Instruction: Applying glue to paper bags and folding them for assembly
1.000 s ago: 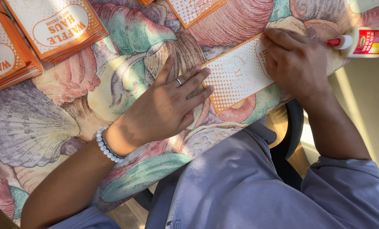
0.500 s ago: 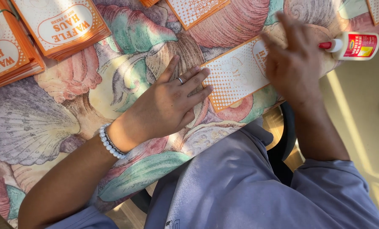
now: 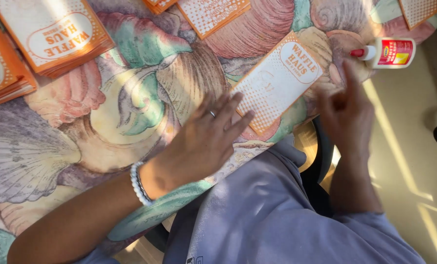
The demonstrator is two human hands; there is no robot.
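1. The right hand has lifted off the orange-and-white paper sleeve; it now hovers blurred, fingers loosely spread, empty.
2. The left hand stays flat and open, fingertips on the sleeve's near end.
3. The sleeve lies uncovered on the shell-patterned surface.
4. The glue bottle lies beyond; the stacks are cut off.

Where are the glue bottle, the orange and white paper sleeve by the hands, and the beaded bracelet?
glue bottle (image 3: 392, 53), head view, on its white body.
paper sleeve (image 3: 277, 80), head view, middle of its dotted face.
beaded bracelet (image 3: 136, 185), head view, white beads across the left wrist.
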